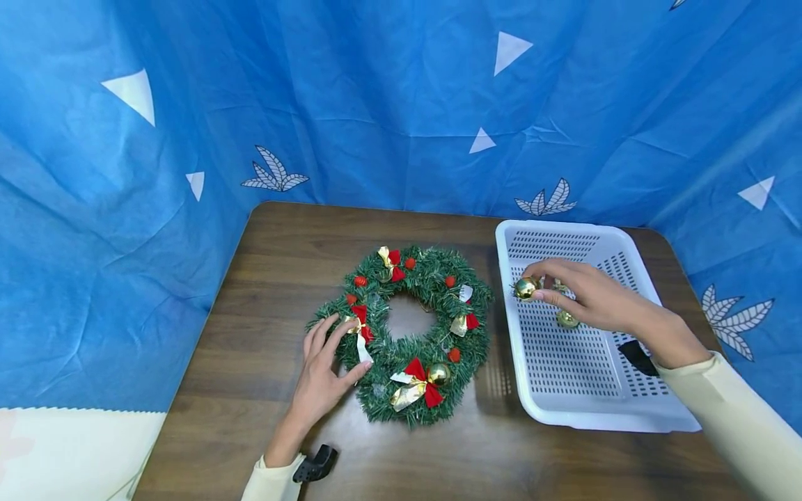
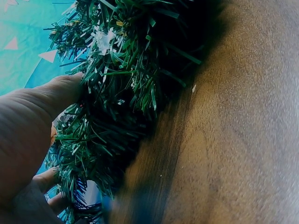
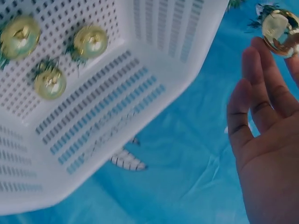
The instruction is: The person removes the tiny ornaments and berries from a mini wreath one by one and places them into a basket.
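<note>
A green tinsel wreath [image 1: 462, 271] with red and gold bows lies flat on the table. My left hand [image 1: 324, 379] rests on its left side, fingers spread near a bow; in the left wrist view the thumb [image 2: 60, 93] touches the green strands. Between thumb and fingertips, my right hand [image 1: 579, 292] pinches a shiny gold ball ornament [image 1: 525, 287] over the left part of the white basket [image 1: 526, 390]. That ball [image 3: 281, 32] has a bit of green at one end in the right wrist view. One gold ball [image 1: 438, 374] sits on the wreath's lower bow.
Inside the basket lie more gold balls, among them one [image 3: 50, 84] near the wall and another [image 3: 90, 42] beside it. The wooden table [image 1: 282, 257] holds the wreath left of the basket. A blue curtain [image 1: 376, 104] hangs behind the table.
</note>
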`<state>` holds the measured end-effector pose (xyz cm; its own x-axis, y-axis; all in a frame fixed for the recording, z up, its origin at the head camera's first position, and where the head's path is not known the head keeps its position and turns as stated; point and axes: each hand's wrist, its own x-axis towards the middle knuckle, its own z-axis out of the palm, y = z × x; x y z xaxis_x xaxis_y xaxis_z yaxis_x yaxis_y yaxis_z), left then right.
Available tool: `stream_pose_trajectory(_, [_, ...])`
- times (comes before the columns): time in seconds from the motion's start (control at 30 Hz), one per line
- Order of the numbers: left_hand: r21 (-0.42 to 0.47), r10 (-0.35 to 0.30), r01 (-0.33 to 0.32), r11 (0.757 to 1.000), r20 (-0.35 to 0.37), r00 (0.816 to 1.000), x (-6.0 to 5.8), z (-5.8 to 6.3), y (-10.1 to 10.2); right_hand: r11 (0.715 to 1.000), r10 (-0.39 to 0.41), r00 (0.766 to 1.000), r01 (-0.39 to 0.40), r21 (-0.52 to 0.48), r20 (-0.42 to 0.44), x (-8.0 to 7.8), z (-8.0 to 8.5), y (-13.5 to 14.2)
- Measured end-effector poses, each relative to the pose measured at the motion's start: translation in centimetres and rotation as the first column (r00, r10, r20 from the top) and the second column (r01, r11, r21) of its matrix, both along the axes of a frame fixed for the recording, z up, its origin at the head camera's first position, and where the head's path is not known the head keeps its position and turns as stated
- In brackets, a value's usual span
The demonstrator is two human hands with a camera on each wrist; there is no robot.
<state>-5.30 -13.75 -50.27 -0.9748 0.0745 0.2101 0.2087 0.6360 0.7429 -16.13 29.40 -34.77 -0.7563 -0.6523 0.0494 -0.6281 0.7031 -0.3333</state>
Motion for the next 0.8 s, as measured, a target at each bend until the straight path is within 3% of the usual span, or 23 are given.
stream_pose_trajectory(0.3, [0.009, -0.01, 0.01, 1.0, 0.009, 1.0, 0.1, 0.1, 0.0, 0.998, -0.05, 0.999, 0.05, 0.026, -0.007, -0.1, 0.3, 2.5])
stream_pose_trajectory(0.67, [0.012, -0.003, 0.003, 1.0, -0.008, 1.0, 0.2, -0.1, -0.1, 0.985, -0.121, 0.982, 0.101, 0.138, 0.145, -0.2, -2.3, 3.0])
stream_pose_trajectory(0.8, [0.014, -0.007, 0.007, 1.0, 0.003, 1.0, 0.2, 0.1, -0.1, 0.979, -0.127, 0.98, 0.099, 0.179, 0.156, -0.3, -3.4, 3.2])
